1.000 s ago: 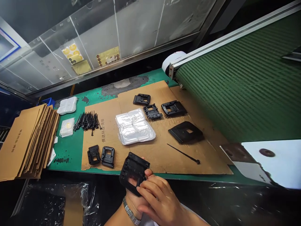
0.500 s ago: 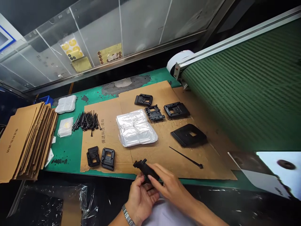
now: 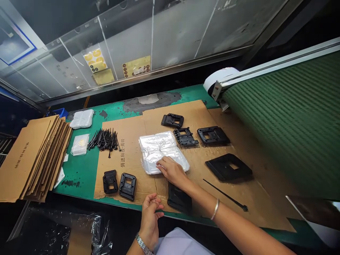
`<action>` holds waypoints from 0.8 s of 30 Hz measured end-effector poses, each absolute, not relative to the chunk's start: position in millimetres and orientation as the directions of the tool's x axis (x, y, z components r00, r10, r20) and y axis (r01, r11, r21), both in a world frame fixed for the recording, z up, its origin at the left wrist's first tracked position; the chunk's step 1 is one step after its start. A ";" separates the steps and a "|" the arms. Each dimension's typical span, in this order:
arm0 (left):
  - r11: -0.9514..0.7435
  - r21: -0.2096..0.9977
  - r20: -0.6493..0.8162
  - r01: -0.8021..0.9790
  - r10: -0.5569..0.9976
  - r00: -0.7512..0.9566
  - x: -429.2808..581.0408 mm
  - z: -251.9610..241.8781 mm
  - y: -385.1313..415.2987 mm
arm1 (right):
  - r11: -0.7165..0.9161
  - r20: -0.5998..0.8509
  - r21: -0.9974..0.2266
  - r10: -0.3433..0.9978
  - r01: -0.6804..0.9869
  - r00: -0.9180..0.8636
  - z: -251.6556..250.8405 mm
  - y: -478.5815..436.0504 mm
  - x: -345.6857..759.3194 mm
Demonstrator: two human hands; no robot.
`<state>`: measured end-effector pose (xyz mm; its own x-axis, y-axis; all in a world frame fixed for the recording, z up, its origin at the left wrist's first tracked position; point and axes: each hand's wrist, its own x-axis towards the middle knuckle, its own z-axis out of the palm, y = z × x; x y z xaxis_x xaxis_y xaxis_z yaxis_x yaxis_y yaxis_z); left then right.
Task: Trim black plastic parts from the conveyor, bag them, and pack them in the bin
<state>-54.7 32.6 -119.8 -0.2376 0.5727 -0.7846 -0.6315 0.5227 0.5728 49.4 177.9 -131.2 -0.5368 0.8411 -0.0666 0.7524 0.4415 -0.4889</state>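
My right hand rests on a pile of clear plastic bags, and its forearm passes over a black moulded plastic bracket lying on the cardboard. My left hand hangs at the cardboard's front edge, fingers apart, holding nothing. Several similar black brackets with square openings lie around them, such as one to the left and a larger flat one to the right. A single black cable tie lies beyond my right forearm.
A bundle of black cable ties and small plastic bags lie on the green bench. Flattened cardboard sheets stack at the left. A green conveyor belt runs along the right, with a clear acrylic panel behind.
The black bracket has left my hands and now lies on the cardboard. My right hand has moved forward onto the plastic bags. My left hand has moved slightly up and forward.
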 end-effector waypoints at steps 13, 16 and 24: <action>0.482 0.743 -0.641 -0.464 0.711 -0.288 -76.9 -118.5 81.5 | 0.527 -0.084 -0.438 0.782 0.728 -0.617 -141.6 198.2 29.3; 0.483 0.779 -0.608 -0.400 0.736 -0.297 -81.5 -123.6 92.1 | 0.484 -0.078 -0.485 0.805 0.728 -0.588 -139.8 195.1 28.7; 0.309 0.948 -0.315 -0.076 0.878 -0.359 -100.0 -132.4 138.9 | 0.256 -0.082 -0.768 0.870 0.587 -0.485 -136.8 205.3 29.0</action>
